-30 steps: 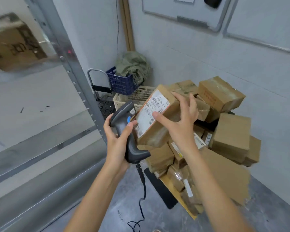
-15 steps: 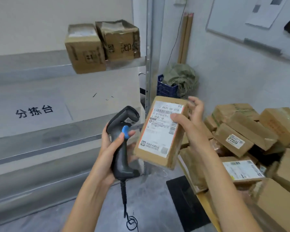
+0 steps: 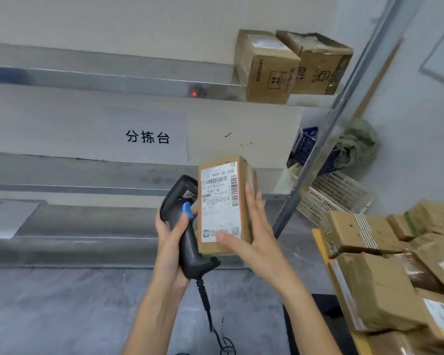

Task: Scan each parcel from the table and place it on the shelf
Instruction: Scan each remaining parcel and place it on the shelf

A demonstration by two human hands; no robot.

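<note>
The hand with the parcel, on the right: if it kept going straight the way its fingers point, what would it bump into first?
Probably the middle shelf. The right hand points up and away, holding the parcel toward that shelf's open stretch. No other thing shows in that line, though depth is hard to judge here.

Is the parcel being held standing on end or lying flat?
On end. The parcel stands tall in the right hand, its label's short edge up, beside the barcode scanner gripped by the left hand.

My brown rectangular cardboard parcel (image 3: pixel 244 201) carries a white, orange-edged label with black barcodes; my black plastic handheld scanner (image 3: pixel 183 226) has a blue trigger; a red dot glows on the grey metal shelf (image 3: pixel 113 80).
</note>
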